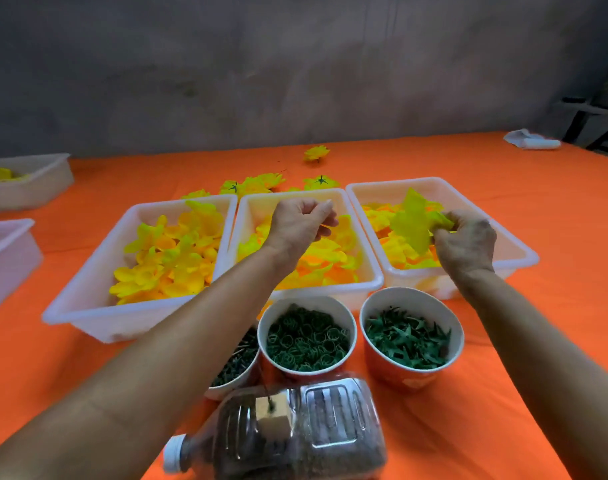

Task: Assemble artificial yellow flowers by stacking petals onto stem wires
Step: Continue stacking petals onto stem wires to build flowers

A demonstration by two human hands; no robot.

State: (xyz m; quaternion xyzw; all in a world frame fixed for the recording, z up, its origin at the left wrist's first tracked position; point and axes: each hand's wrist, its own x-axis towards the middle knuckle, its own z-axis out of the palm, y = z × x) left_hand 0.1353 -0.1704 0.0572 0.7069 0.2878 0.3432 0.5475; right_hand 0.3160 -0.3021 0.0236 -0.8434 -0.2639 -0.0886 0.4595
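Three white trays of yellow petals stand side by side on the orange cloth: left tray [84, 306], middle tray [333, 292], right tray [513, 247]. My right hand [467, 242] pinches a yellow-green petal layer [411, 221] raised over the right tray. Over the middle tray, my left hand [300, 225] hovers with fingers curled and thumb against the forefinger; nothing shows between them. Assembled yellow flowers [252, 183] lie behind the trays, one more flower [316, 153] farther back.
Near me stand a cup of green rings [307, 337], a cup of green calyx pieces [409, 337] and a cup of dark pins [235, 362]. A plastic bottle [295, 431] lies on its side in front. Two more white trays [29, 183] [8, 258] sit at the left.
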